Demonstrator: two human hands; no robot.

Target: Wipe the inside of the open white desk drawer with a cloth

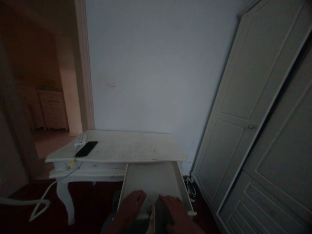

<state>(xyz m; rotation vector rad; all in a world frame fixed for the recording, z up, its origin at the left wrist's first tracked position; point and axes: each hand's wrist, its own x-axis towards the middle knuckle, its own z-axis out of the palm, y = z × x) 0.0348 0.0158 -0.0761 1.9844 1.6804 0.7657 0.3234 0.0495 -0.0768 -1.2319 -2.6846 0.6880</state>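
Observation:
A pulled-out drawer (151,175) extends from the right part of a white desk (131,143). My left hand (130,206) is over the drawer's front left, its fingers close together; what it holds, if anything, cannot be made out. On the right, my right hand (176,213) is wrapped round a dark grey item (161,214) with a pale edge, at the drawer's front. The lower part of that item is cut off by the frame's bottom edge.
A black phone (86,149) and a white charger (80,140) lie on the desk's left end, with a cable (50,187) trailing down left. Shoes (190,188) stand on the floor beside a tall wardrobe (229,130). A doorway is at the left.

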